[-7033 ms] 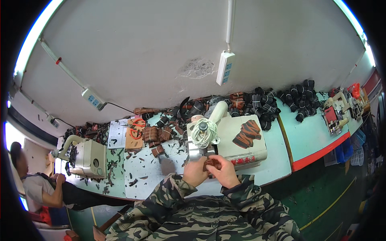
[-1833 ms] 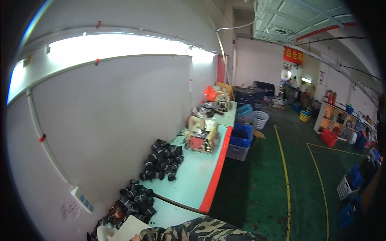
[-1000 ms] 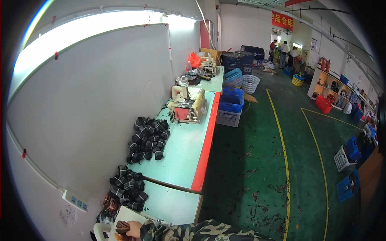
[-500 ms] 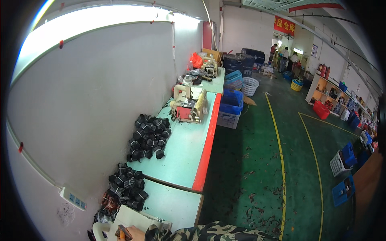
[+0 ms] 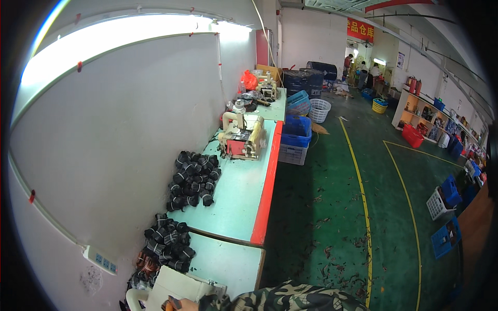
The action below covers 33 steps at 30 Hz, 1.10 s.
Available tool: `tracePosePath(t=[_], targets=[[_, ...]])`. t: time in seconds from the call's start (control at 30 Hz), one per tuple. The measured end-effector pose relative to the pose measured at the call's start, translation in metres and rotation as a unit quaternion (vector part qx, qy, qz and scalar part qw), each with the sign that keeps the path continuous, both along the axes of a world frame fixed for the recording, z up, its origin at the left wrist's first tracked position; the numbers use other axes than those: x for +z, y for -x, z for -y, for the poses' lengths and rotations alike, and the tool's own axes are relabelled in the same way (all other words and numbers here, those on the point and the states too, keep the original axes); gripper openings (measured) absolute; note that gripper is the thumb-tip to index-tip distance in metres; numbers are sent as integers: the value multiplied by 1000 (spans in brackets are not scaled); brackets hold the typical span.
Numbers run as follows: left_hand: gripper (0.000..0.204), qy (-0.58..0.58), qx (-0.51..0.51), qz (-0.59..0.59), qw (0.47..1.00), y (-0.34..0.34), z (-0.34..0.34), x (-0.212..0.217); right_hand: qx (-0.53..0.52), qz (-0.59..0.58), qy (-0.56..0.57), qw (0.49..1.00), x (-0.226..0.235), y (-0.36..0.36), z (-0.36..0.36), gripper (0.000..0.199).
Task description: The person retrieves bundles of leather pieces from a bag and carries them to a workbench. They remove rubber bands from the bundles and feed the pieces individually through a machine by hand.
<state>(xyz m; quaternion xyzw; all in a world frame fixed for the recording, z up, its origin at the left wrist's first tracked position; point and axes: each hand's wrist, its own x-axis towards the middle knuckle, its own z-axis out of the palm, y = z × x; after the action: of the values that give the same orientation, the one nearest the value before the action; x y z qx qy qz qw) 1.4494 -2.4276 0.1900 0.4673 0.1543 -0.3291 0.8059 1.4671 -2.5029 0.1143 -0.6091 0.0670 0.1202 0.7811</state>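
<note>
One hand [image 5: 179, 305] barely shows at the bottom edge of the frame, left of centre, with a small dark-and-brown piece [image 5: 172, 304] against its fingers. It seems to be closed on that piece, though so little is in view that I cannot tell for sure. The other hand is out of the picture; only a camouflage sleeve [image 5: 290, 299] fills the bottom centre.

The hand sits over a white machine housing [image 5: 179, 285] at the near end of the pale green table [image 5: 236, 202]. Just above it, lower left, lies a heap of black rolled bands [image 5: 166, 243]; a second heap [image 5: 193, 179] lies further along, and beyond that a cream and red machine [image 5: 243, 141].

My reading is that the handling of the piece is paused, since the head is turned down the hall toward the green floor [image 5: 353, 207]. Any next move with the piece would call for the gaze to drop back to the machine, so that both hands can be seen.
</note>
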Motion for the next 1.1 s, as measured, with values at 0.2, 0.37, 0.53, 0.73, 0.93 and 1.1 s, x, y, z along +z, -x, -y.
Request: tracePosePath(t=[0.2, 0.37, 0.53, 0.73, 0.93, 1.1], targets=[[37, -68, -113, 44, 990, 11, -66, -87, -26, -104, -125, 986, -26, 97, -15, 21], [48, -244, -125, 180, 945, 60, -85, -134, 22, -180, -41, 983, -19, 133, -6, 24], [42, -249, -55, 285, 924, 91, -61, -74, 53, -198, -64, 977, 1, 134, -5, 20], [25, -243, -181, 404, 863, 86, -63, -12, 91, -103, -81, 987, 29, 142, -3, 16], [25, -202, -107, 376, 898, 103, -72, -4, 171, -100, -233, 952, 37, 148, -10, 22], [17, -224, -158, 477, 835, 90, -82, -25, 234, -178, -280, 914, 8, 152, -22, 21]])
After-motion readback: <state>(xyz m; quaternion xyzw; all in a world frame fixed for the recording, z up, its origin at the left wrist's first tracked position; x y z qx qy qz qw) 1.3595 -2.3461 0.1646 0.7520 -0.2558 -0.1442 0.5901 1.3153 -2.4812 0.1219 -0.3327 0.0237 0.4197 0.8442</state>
